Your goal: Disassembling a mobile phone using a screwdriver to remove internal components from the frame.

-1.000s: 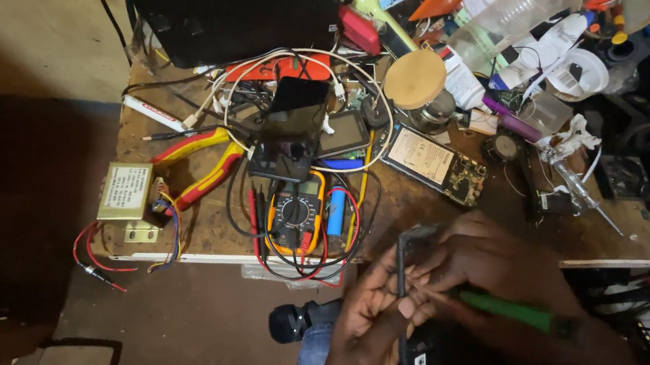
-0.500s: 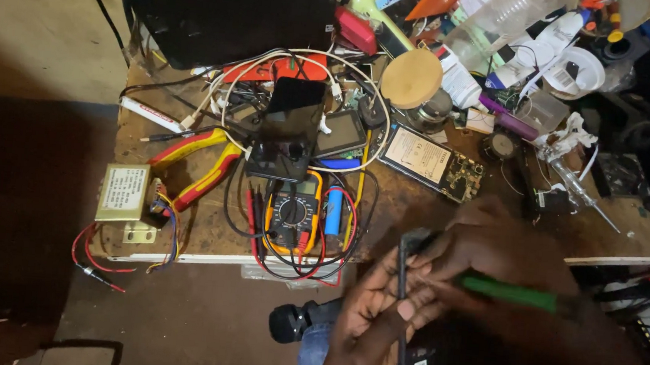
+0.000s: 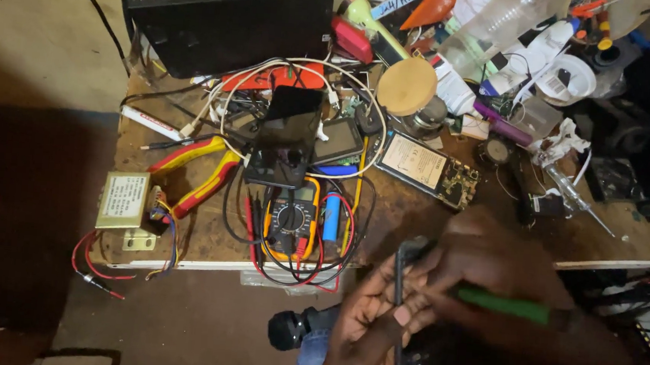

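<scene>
My left hand [image 3: 364,325] grips a dark, flat phone-like device [image 3: 400,304] held edge-up just in front of the bench. My right hand [image 3: 489,261] holds a green-handled tool [image 3: 502,305] whose tip meets the upper edge of the device; the tip itself is hidden by my fingers. Both hands are close together at the lower middle of the head view, below the bench's front edge.
The cluttered wooden bench [image 3: 205,235] carries an orange multimeter [image 3: 291,218] with red and black leads, red-yellow pliers [image 3: 195,168], a small transformer [image 3: 124,199], an opened phone with its circuit board [image 3: 427,167], a black box [image 3: 222,12], bottles and cables. A black cylindrical thing [image 3: 290,330] lies below.
My hands with the device and green tool have shifted slightly; the camera view has drifted a little. Nothing on the bench has moved.
</scene>
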